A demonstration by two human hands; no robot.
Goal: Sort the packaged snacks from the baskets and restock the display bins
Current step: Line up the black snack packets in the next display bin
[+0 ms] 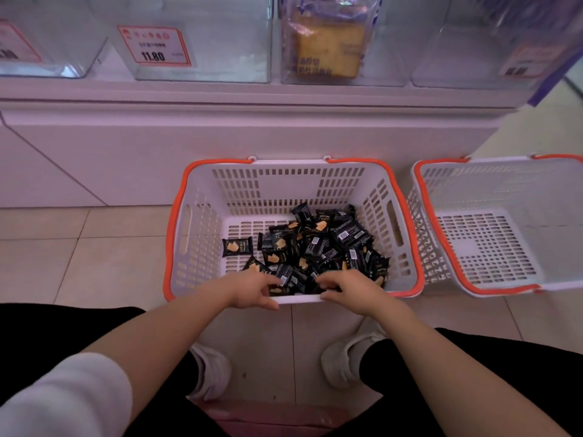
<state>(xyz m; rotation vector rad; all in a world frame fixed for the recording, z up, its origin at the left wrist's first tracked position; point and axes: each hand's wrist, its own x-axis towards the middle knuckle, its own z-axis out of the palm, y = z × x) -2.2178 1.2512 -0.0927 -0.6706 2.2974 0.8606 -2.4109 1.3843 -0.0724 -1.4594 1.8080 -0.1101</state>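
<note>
Two hands reach over the near rim of the white basket [202, 228]: our left hand [252, 290] and right hand [344, 288], fingers loosely curled among the black snack packets [318, 247] just beyond them; whether either grips one, we cannot tell.

Lying piled in the basket [202, 222], just beyond and between both hands: snack packets [318, 247], heaped toward the right-hand wall. Sitting apart, left of the left hand [252, 291]: one stray packet [237, 246] on the basket floor. Reaching over the near rim: left hand and right hand [344, 290], side by side, fingertips at the nearest packets. Standing right of the right hand: second basket [473, 279], just beside the first. Sitting beyond both, higher up: display bins [202, 70] in a row on a shelf.
</note>
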